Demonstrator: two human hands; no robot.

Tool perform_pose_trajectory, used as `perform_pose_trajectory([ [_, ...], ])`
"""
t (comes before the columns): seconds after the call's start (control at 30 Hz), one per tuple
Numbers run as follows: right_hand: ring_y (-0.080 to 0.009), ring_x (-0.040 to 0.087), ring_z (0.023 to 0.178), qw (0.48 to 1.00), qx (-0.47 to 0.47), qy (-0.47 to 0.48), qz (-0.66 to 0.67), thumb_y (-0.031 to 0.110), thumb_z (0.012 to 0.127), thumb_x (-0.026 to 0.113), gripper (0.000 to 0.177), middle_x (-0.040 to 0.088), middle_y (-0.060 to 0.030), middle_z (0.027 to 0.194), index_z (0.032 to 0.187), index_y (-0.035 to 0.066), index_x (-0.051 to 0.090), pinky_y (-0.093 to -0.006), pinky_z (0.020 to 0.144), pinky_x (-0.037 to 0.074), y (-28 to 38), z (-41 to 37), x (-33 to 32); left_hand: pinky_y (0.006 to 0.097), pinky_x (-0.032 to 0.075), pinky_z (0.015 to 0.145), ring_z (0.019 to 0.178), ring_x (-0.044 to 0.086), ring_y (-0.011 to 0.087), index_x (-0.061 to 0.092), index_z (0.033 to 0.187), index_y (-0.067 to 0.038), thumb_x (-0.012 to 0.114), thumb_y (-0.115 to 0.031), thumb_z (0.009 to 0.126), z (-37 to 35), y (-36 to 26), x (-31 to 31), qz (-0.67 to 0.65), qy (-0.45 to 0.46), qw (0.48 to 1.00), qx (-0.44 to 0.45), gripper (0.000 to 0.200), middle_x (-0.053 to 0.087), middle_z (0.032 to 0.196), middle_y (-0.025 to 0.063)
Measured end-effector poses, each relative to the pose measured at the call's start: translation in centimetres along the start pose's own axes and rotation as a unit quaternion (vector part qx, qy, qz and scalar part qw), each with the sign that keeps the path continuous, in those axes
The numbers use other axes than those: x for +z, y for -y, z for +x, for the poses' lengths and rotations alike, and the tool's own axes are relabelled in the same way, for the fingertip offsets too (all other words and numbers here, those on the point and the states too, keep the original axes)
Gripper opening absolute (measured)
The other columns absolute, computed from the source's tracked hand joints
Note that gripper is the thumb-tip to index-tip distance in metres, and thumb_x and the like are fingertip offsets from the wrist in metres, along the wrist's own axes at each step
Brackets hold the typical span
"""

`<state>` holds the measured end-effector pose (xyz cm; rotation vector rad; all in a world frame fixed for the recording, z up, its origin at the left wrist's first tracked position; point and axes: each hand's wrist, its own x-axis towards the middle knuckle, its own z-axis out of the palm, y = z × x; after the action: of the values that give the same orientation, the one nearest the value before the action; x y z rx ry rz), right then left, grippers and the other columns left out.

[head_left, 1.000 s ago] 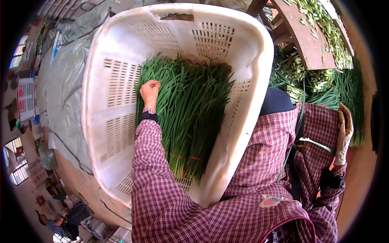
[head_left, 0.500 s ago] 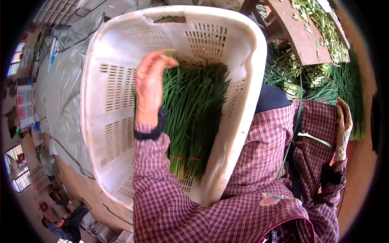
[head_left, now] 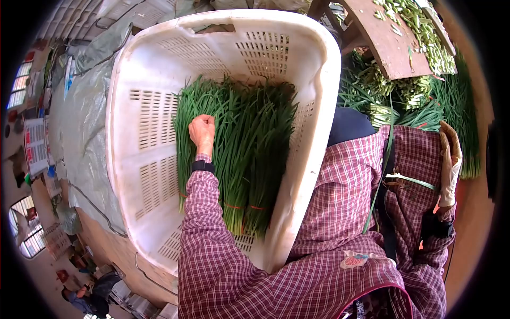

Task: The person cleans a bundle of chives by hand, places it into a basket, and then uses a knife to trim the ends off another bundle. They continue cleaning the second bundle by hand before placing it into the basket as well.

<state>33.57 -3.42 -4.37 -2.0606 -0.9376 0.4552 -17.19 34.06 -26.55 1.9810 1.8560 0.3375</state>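
Observation:
A white slotted plastic crate (head_left: pixel 133 80) is tilted against my lap and holds several bundles of long green chives (head_left: pixel 255 138), tied near the cut ends with red bands. My left hand (head_left: pixel 203 133) is down on the leftmost bundle (head_left: pixel 186 122), fingers curled into the leaves. The plaid sleeve and a black wristband run back from it. My right hand (head_left: pixel 450 159), in a tan glove, rests with straight fingers at my right thigh, holding nothing. A loose green leaf (head_left: pixel 411 182) lies across my lap beside it.
More chives are heaped on the ground (head_left: pixel 419 106) to the right of the crate. A brown wooden board (head_left: pixel 388 42) above them carries cut green pieces. Grey plastic sheeting (head_left: pixel 85 106) lies left of the crate. Another person crouches far below left (head_left: pixel 85 300).
My left hand lifted off the chives with its fingers spread, then came back down on the leftmost bundle. The greens now reach further left in the crate. My right hand stayed put.

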Motion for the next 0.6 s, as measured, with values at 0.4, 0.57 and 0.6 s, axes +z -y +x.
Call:
perform_pose_trajectory([
  [0.4, -0.0100, 0.054, 0.115, 1.000, 0.008, 0.001, 0.009, 0.016, 0.099, 0.051, 0.037, 0.055, -0.0051, 0.133, 0.133, 0.004, 0.051, -0.0226, 0.099, 0.041, 0.0, 0.1, 0.2, 0.0381, 0.052, 0.066, 0.070, 0.066, 0.0295, 0.073, 0.077, -0.007, 0.074, -0.020, 0.071, -0.6, 0.2, 1.3, 0.005, 0.010, 1.000, -0.011, 0.014, 0.069, 0.073, 0.0110],
  [0.57, -0.0120, 0.053, 0.119, 1.000, -0.013, 0.020, 0.018, 0.024, 0.098, 0.054, 0.043, 0.053, -0.0071, 0.136, 0.135, 0.003, 0.049, -0.0243, 0.101, 0.040, -0.2, 0.0, -0.1, 0.0322, 0.049, 0.061, 0.062, 0.063, 0.0199, 0.070, 0.074, -0.004, 0.074, -0.015, 0.071, -0.1, 1.7, 2.5, -0.140, -0.012, 0.989, -0.038, 0.012, 0.067, 0.066, 0.0067],
  [0.6, -0.0120, 0.052, 0.119, 0.999, -0.010, 0.019, 0.031, 0.018, 0.098, 0.051, 0.038, 0.054, -0.0068, 0.134, 0.133, 0.002, 0.050, -0.0249, 0.103, 0.039, 0.0, 0.0, 0.1, 0.0295, 0.047, 0.059, 0.060, 0.060, 0.0159, 0.069, 0.074, -0.003, 0.073, -0.013, 0.071, -0.1, 1.7, 2.5, -0.205, -0.008, 0.977, -0.063, 0.012, 0.065, 0.063, 0.0045],
])
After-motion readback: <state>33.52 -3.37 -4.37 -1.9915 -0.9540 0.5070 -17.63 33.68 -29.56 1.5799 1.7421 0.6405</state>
